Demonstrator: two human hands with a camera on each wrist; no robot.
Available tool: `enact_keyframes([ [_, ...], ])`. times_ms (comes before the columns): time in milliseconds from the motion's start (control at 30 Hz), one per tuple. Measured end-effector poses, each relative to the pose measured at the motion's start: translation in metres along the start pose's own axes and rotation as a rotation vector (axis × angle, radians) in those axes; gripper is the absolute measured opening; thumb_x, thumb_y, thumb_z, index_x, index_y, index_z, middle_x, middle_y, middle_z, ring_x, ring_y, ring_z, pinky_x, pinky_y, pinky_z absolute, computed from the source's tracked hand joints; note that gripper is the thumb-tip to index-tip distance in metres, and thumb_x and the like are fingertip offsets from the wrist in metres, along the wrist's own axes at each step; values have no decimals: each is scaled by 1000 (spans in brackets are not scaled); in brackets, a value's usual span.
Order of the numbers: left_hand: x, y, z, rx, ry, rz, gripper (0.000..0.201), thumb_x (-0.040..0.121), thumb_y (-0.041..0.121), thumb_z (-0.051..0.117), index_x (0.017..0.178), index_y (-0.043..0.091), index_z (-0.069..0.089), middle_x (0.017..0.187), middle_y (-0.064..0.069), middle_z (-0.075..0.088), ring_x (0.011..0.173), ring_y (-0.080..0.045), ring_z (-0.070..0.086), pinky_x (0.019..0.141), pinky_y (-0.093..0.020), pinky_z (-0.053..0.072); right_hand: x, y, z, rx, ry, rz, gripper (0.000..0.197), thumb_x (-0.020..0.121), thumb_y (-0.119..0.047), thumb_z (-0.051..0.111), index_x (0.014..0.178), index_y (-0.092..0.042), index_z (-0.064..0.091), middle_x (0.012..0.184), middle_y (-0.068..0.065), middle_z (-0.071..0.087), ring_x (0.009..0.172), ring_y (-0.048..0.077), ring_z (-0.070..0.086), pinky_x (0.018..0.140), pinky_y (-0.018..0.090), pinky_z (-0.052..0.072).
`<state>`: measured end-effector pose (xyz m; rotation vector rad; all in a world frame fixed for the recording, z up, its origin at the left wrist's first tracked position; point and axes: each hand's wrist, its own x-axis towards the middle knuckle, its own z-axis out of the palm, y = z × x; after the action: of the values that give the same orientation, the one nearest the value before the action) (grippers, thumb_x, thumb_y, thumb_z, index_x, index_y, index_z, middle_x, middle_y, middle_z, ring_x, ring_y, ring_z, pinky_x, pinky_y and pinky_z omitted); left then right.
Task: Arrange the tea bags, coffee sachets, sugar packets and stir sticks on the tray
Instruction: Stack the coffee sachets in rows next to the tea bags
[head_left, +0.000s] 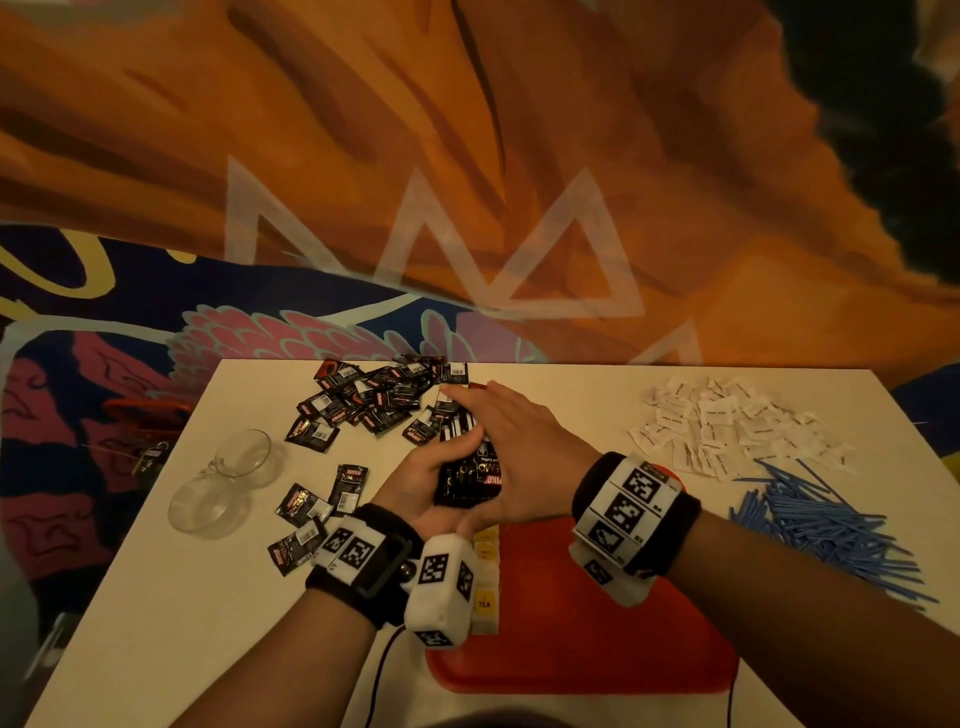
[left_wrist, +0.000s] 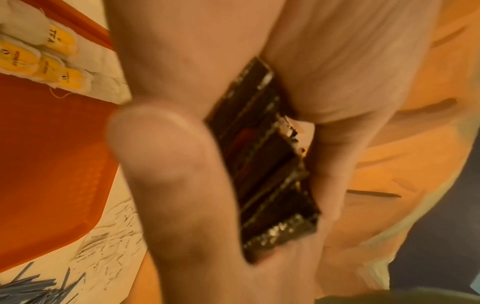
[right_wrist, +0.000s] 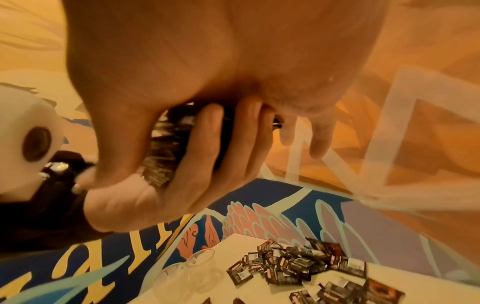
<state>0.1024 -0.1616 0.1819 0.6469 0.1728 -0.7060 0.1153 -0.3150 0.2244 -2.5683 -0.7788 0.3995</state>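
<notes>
Stack of coffee sachets (head_left: 464, 480) clasped over the red tray (head_left: 582, 623) by left hand (head_left: 415, 486), right hand (head_left: 511, 447) flat against it. Tea bags (head_left: 484, 577) in the tray; empty glass cups (head_left: 228, 480) on worktop (head_left: 182, 623).

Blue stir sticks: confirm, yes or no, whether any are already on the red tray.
No: the blue stir sticks all lie piled on the white table, right of the red tray.

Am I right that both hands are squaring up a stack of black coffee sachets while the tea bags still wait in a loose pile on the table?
Not quite: the tea bags already lie in a row on the red tray, as the head view shows. The left hand and right hand do hold the coffee sachets.
</notes>
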Motion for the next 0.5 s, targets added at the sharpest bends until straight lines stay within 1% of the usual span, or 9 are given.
enact_keyframes([
  [33,1,0,-1,23,4,5,93,62,16,93,141,2,48,116,-20,61,102,-33,64,84,-45,56,-1,0,-1,101,29,-6,129,53,-66,83,149,-44,0,159,-10,14,149,20,7,119,50,16],
  [100,1,1,1,44,4,28,79,61,19,93,129,0,60,110,-19,67,96,-31,69,80,-41,60,-2,3,-4,365,160,17,116,58,-58,85,149,-39,15,153,-9,26,141,15,27,115,44,29],
  [167,-1,6,-1,59,22,47,61,67,22,87,119,-1,66,103,-18,71,91,-28,72,78,-37,60,-3,8,-7,596,296,119,97,66,-50,84,144,-32,29,141,-8,40,126,10,44,101,34,45],
  [200,-1,8,-3,64,51,61,66,68,22,86,123,-3,61,104,-19,71,90,-28,72,77,-36,60,-3,12,-6,680,328,186,86,68,-48,82,139,-30,36,133,-8,47,118,10,51,93,31,50],
  [233,0,10,-6,63,80,77,79,64,22,88,131,-3,55,106,-20,70,91,-29,71,76,-36,60,-3,15,-4,743,329,251,76,68,-48,82,130,-29,44,124,-7,53,108,10,57,87,31,53],
  [300,1,13,-8,81,110,101,97,60,18,91,143,0,45,111,-21,68,93,-30,71,73,-37,60,-3,22,1,788,292,334,63,61,-55,85,111,-27,59,109,-4,63,91,12,64,81,34,54],
  [367,3,14,-8,110,125,122,87,69,16,83,145,3,43,119,-22,66,96,-30,70,73,-37,59,-1,27,9,792,271,347,49,57,-57,84,94,-30,67,96,-4,69,83,14,66,76,36,53],
  [433,3,15,-8,148,130,135,81,71,20,85,142,3,49,129,-24,61,104,-32,68,77,-39,58,1,28,14,813,306,338,27,64,-43,86,83,-32,70,87,-4,71,79,13,66,75,36,51],
  [500,4,15,-10,158,141,145,77,72,24,84,139,4,53,133,-24,60,107,-33,67,78,-40,58,3,30,16,811,373,365,17,70,-28,86,79,-28,72,83,-2,73,80,16,68,79,38,54],
])
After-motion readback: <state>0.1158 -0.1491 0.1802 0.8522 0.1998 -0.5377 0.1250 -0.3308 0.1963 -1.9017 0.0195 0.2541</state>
